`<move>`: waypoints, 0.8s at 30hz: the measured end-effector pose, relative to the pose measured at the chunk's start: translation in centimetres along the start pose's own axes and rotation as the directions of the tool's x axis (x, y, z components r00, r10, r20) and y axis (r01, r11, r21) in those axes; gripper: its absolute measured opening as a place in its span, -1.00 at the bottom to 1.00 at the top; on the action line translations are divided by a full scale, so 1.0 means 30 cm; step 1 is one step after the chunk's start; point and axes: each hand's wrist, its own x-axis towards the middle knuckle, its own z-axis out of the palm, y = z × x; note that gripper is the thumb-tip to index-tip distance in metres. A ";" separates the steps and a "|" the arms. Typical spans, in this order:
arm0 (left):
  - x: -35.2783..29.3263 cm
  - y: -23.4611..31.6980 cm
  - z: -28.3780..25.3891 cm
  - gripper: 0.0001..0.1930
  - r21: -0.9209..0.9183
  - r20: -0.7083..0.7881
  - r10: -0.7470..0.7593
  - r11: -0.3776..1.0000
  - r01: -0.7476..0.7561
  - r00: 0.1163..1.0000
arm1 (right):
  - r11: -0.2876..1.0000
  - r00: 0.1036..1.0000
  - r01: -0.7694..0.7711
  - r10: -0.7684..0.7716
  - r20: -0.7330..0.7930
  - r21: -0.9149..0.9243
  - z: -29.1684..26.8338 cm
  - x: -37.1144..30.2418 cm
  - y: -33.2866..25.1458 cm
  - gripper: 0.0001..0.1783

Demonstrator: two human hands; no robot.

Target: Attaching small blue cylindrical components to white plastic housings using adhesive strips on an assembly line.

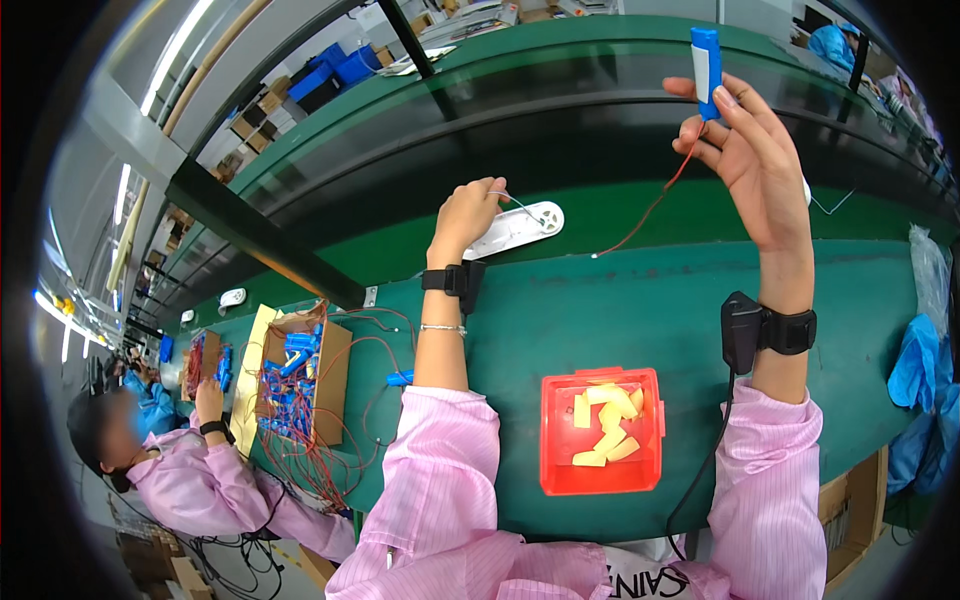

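Note:
My right hand (755, 150) is raised at the upper right, pinching a blue cylindrical battery (706, 72) with a pale label. From its lower end a red wire (655, 205) dangles, ending in a small white connector. My left hand (468, 212) is closed over the far side of the bench, fingertips together on a thin white wire (513, 200). That wire runs to a round part in the end of a white oblong plastic housing (508, 232), which lies beside this hand. The tips of the left fingers are partly hidden.
A red bin (655, 470) with yellowish pieces (612, 420) stands on the green bench (520, 340). At left, a cardboard box (332, 385) holds several blue batteries with tangled wires. A co-worker in pink (200, 480) sits beyond it. A dark post (265, 235) rises near the box; blue plastic (915, 365) hangs right.

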 end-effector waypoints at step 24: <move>-0.193 0.412 -0.150 -0.36 -0.990 -0.074 0.116 0.111 -0.087 0.990 | 0.939 0.937 -0.337 0.328 0.118 0.064 0.213 -0.056 0.061 -0.55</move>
